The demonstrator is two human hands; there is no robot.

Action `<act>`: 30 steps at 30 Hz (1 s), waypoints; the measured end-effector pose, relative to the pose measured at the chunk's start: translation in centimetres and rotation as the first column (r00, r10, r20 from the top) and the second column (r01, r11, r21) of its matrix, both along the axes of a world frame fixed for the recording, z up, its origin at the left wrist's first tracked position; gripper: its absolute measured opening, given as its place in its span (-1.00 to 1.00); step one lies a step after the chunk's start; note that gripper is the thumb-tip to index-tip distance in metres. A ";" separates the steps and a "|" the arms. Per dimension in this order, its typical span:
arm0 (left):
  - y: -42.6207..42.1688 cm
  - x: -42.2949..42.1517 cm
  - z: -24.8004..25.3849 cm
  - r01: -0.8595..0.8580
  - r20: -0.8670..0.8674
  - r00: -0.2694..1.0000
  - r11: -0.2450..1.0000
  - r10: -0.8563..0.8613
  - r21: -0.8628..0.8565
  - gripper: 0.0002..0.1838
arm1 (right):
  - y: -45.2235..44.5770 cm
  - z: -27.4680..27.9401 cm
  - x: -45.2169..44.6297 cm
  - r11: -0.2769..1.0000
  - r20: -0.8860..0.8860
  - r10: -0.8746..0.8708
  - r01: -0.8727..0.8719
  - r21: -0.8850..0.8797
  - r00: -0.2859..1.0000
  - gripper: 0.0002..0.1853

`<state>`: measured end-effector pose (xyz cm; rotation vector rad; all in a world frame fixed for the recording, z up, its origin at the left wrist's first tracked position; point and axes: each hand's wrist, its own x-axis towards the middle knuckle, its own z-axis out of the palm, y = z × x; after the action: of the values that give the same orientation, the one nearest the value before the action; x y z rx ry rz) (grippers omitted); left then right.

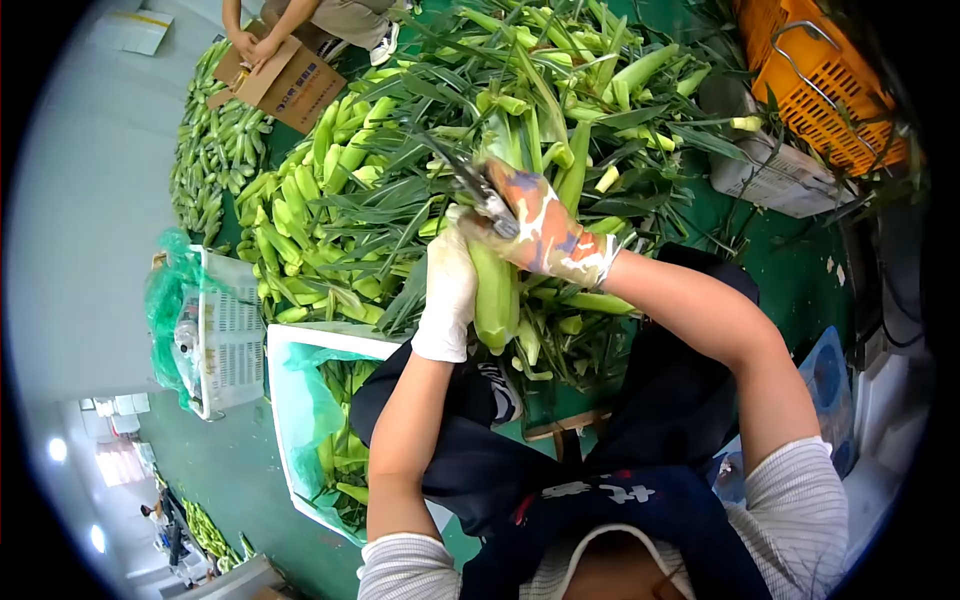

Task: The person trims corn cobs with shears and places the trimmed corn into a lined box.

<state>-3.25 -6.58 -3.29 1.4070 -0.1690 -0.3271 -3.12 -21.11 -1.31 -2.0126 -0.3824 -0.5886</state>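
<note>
Nearest me are the seated person's dark trousers (650, 400), knees apart, with a white box (285, 440) just beside them on the left. Beyond, between the knees, the husk-wrapped ear of corn (495, 305) reaches toward the body, its long axis running almost straight near to far. Its blunt near end is bare of fingers; its far part runs up under the hands and is lost among leaves there (I can't make out where the stem begins).

The left hand (452, 280), in a white glove, lies along the ear's left side and is the nearer of the two to that blunt end. Its fingertips are hidden, so I can't tell whether its grip is closed on the husk or only pressed against it. The right hand (545, 225), in a patterned glove, comes in from the right over the ear's farther part, its grip wrapped tight around a dark tool (500, 216). The tool slants off toward far left, and I'd judge the relation that counts is this: tool crosswise, ear lengthwise, meeting at the far part.

Farther on spreads the leafy corn heap (340, 150), with an orange crate (825, 90) far right and, far left, another person's hands (255, 48) at a cardboard box (290, 88).
</note>
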 end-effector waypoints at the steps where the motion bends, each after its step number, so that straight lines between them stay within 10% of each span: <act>1: 0.3 0.2 -0.6 0.011 -0.062 0.998 1.000 -0.009 0.028 -0.43 | 0.0 0.1 -0.3 1.000 -0.011 0.010 -0.010 0.008 1.000 -0.65; 4: 0.4 0.2 1.1 0.084 -0.448 0.871 0.960 -0.201 -0.267 -0.41 | -0.7 -0.4 -1.1 0.993 -0.380 0.037 0.009 0.120 0.924 -0.64; 6: 0.4 0.2 1.1 0.121 -0.507 0.794 0.904 -0.335 -0.409 -0.36 | -0.9 -2.4 -1.0 0.985 -0.298 0.031 0.021 0.170 0.954 -0.60; 14: 0.2 0.4 0.6 0.199 -0.260 0.925 0.937 -0.276 -0.286 -0.50 | -2.1 -2.2 -1.1 0.985 -0.288 -0.106 0.141 0.104 0.952 -0.68; 18: 0.7 1.7 0.2 -0.047 -0.257 0.965 0.938 -0.045 -0.342 -0.60 | -0.5 -2.9 -2.5 0.712 -0.494 0.404 0.075 0.698 0.770 -0.58; 20: 1.2 2.9 -1.3 -0.095 -0.353 0.934 0.912 -0.058 -0.399 -0.68 | -0.4 -3.2 -3.0 0.836 -0.557 0.435 -0.088 0.541 0.708 -0.47; 21: 0.5 2.9 -0.9 -0.144 -0.347 0.938 0.914 0.003 -0.380 -0.72 | 0.1 -1.7 -3.6 0.987 -0.606 0.159 -0.121 0.104 0.779 -0.32; 30: 7.4 10.0 2.1 -0.444 -0.019 0.896 0.894 0.444 -0.056 -0.63 | 0.8 -1.5 -7.1 0.978 -0.581 0.181 -0.207 0.023 0.793 -0.11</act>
<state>6.76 0.85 -1.21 1.3421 0.1493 0.0550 -10.17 -20.27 -2.83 -2.0433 -0.2184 0.1825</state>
